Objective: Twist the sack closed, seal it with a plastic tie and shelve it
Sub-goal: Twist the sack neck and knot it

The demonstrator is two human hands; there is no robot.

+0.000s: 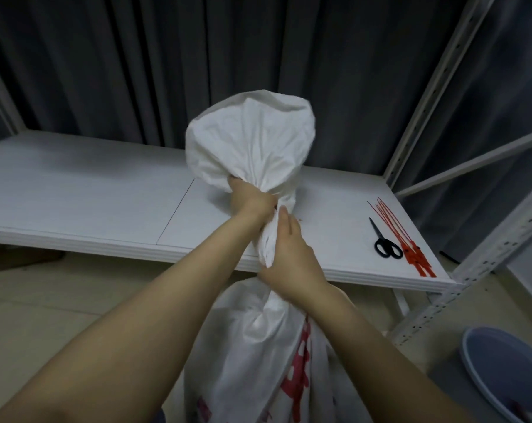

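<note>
Right, we're in the twisting step: the sack (252, 141) stands on the floor before the shelf (75, 190), neck wrung narrow. Left hand (251, 201) clamps the neck high and right hand (292, 261) wraps it just below. Next, I'd say, one hand must free itself for a plastic tie (411, 245) beside the scissors (386, 244).

white sack (258, 346), neck twisted; red ties (411, 248) on shelf (75, 193)

Sack (249, 141) matt white woven plastic; shelf (75, 190) matt.
</note>
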